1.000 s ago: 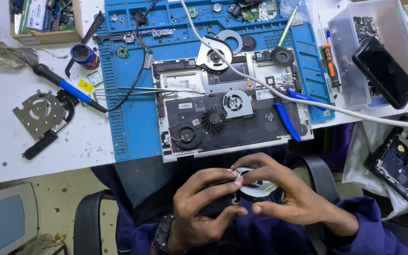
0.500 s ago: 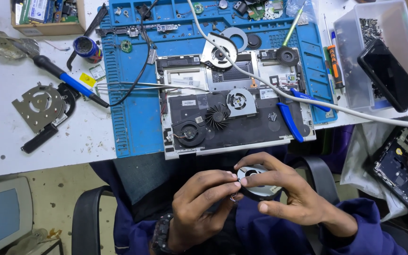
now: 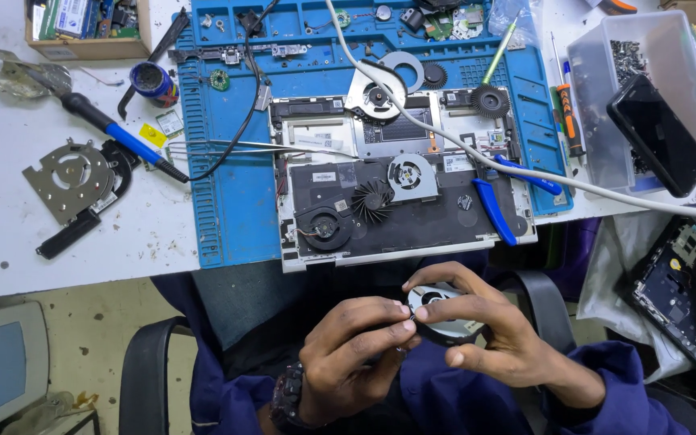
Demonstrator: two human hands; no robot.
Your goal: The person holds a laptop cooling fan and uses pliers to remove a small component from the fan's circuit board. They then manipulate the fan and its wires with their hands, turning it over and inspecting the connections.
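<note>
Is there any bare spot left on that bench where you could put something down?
Yes: the white table is bare below the metal fan plate, toward its front edge. The blue mat also has a free strip left of the opened laptop. The mat's top and the right side by the clear bin are crowded. Both hands hold a small fan.

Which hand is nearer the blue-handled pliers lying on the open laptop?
Right. The right hand sits below the blue-handled pliers, holding the small fan. The left hand pinches the fan's edge from farther to the left.
</note>
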